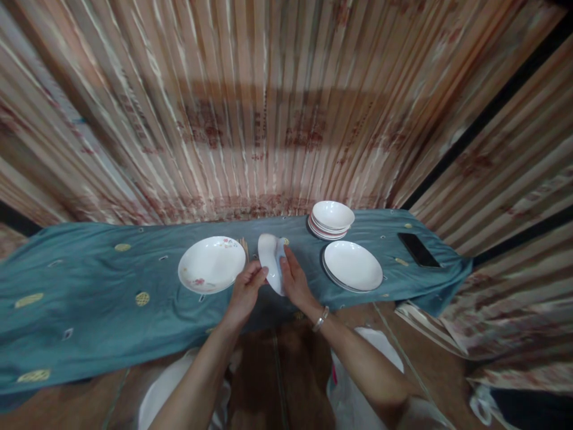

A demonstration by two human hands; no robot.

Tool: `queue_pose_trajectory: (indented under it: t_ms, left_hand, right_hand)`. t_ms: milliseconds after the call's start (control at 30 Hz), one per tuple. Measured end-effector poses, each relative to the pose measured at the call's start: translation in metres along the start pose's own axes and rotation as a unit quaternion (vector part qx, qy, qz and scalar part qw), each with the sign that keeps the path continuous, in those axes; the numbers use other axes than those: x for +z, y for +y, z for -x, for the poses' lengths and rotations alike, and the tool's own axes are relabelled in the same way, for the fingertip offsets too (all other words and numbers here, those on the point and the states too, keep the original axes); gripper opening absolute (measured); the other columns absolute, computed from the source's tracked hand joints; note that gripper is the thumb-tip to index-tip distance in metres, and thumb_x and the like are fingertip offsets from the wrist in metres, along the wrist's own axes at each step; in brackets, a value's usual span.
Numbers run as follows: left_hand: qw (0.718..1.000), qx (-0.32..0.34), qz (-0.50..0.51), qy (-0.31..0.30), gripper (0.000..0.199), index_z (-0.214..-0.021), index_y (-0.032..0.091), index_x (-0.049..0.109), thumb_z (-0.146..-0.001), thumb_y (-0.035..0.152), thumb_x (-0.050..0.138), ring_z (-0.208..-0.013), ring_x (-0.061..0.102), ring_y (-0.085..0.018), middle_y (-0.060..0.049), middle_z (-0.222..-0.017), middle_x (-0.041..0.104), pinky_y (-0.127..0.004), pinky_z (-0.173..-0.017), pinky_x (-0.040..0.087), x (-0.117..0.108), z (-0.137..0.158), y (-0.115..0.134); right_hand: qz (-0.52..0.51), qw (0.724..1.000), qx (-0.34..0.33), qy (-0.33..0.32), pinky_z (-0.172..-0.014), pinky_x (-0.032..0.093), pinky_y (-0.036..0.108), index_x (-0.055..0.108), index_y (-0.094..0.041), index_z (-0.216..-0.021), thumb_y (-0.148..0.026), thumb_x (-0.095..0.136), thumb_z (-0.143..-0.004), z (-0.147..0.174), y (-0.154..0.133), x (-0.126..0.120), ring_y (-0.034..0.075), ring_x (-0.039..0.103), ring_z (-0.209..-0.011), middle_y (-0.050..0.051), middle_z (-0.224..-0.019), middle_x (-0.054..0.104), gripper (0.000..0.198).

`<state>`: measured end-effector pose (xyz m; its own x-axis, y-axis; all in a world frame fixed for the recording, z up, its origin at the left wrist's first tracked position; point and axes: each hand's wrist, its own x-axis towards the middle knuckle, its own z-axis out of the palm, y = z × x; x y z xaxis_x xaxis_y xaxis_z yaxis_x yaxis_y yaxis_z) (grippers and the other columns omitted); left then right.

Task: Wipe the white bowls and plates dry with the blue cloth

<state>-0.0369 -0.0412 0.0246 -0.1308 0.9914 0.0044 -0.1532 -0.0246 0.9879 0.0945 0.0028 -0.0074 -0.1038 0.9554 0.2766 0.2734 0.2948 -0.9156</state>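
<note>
A white dish (268, 251), steeply tilted, is between my hands above the front of the table. My left hand (246, 286) pinches its lower left edge, with the thumb on top. Against the right side of the dish lies my right hand (296, 282), fingers together and pointing up along it. A pale bluish area under the right fingers may be part of the dish or a cloth; I cannot tell. To the left a large white plate (210, 266) with a floral rim lies near my left hand. Thin wooden sticks, like chopsticks (244, 246), show partly beside it.
Stacked white bowls (332, 214) stand at the back right, behind a stack of white plates (353, 266). A black phone (418, 249) lies at the right end. A teal patterned cloth (89, 275) covers the table; a pleated curtain (268, 119) hangs behind.
</note>
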Motion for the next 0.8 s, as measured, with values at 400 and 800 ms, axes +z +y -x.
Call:
queue_pose_trajectory:
  t_ms: [400,800]
  left_hand:
    - [0.998,0.050,-0.035,-0.018,0.017,-0.075,0.022,0.064,-0.068,0.036,0.067,-0.079,0.056,-0.021,-0.001,-0.075,0.064,-0.033,-0.084,0.043,0.008,0.002,0.009]
    - [0.994,0.033,-0.079,-0.065,0.022,-0.072,0.021,0.062,-0.076,0.043,0.062,-0.070,0.051,-0.018,0.000,-0.068,0.059,-0.028,-0.069,0.040,0.005,0.008,0.007]
  right_hand:
    - [0.131,0.964,-0.223,-0.065,-0.123,0.019,0.050,0.043,-0.026,-0.146,-0.037,0.037,-0.100,0.006,-0.040,-0.013,0.022,0.023,-0.149,0.003,-0.156,0.036,0.048]
    - [-0.023,0.998,-0.059,0.008,-0.110,0.039,0.040,0.063,-0.018,-0.122,-0.055,0.031,-0.097,-0.056,-0.004,-0.014,0.024,0.058,-0.120,0.009,-0.125,0.066,0.055]
